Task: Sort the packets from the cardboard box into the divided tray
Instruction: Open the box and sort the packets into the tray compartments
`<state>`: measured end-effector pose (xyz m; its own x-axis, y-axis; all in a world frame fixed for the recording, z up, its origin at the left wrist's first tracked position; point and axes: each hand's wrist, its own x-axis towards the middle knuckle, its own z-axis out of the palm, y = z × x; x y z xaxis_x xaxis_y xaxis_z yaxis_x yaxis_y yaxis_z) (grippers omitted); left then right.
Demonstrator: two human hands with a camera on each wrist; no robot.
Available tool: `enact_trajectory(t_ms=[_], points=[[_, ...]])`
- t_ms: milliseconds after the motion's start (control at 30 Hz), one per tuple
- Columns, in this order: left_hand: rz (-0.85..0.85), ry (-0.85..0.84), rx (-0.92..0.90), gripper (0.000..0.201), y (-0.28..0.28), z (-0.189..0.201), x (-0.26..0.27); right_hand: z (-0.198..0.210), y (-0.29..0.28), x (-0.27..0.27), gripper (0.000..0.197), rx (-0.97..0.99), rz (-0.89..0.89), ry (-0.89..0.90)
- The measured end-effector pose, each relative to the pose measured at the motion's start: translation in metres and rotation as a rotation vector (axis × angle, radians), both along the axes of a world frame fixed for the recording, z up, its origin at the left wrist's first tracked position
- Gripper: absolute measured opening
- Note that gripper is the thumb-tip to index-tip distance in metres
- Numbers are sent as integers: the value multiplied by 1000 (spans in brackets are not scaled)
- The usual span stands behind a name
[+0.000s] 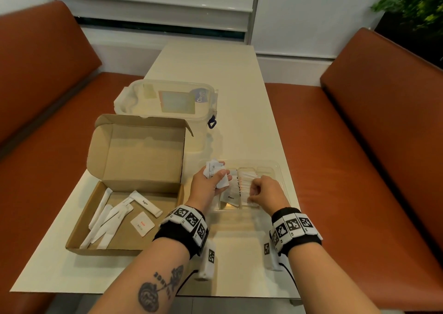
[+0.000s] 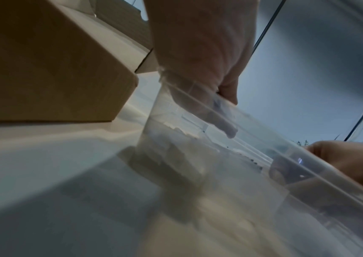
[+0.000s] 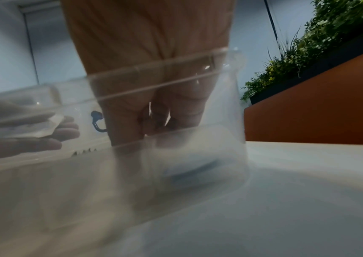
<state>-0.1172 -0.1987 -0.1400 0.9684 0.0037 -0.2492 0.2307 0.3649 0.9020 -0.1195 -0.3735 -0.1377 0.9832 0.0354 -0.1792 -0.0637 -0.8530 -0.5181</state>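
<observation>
While the open cardboard box point(image 1: 124, 217) sits at the table's point(image 1: 215, 78) left near edge, the clear divided tray point(image 1: 279, 169) lies just right of it, close to the right edge, and the far half of the tabletop beyond a lidded clear plastic container point(image 1: 167, 102) is open surface. From the head view, the left hand point(image 1: 207, 181) clutches a crumpled bunch of small white packets point(image 1: 215, 169) over the tray's left end, thumb pressed across them. The right hand point(image 1: 266, 190) is curled over a middle compartment, fingertips pinching into a row of white packets point(image 1: 244, 181) standing on edge there; a sachet printed "Pepper" point(image 1: 230, 197) lies in the compartment to their left. Inside the box remain several long white sugar sticks point(image 1: 146, 203) and one flat sachet with red print point(image 1: 142, 223).

Both wrist views look through the tray's transparent wall point(image 2: 264, 156), blurred. Only the left wrist view shows the box's outer brown side point(image 2: 55, 78) just beside the tray. Only the right wrist view shows the bent fingers point(image 3: 176, 111) from below, with the plant point(image 3: 330, 43) and orange bench back point(image 3: 319, 113) beyond.
</observation>
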Motion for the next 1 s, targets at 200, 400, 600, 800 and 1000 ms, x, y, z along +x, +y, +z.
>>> enact_trajectory(t_ms=[200, 400, 600, 800, 1000], points=[[-34, 37, -7, 13, 2, -1, 3, 7, 7, -4, 17, 160, -112, -151], [-19, 150, -102, 18, 0, 5, 5, 20, 43, -6, 26, 406, -127, -117], [-27, 120, -109, 21, 0, 6, 1, 20, 53, -9, 29, 556, -212, -61], [-78, 55, -80, 26, 3, 2, -1, 22, 45, -8, 25, 573, -184, -56], [-41, 54, -109, 21, 3, 2, 0, 29, 15, -1, 11, 492, -225, -125]])
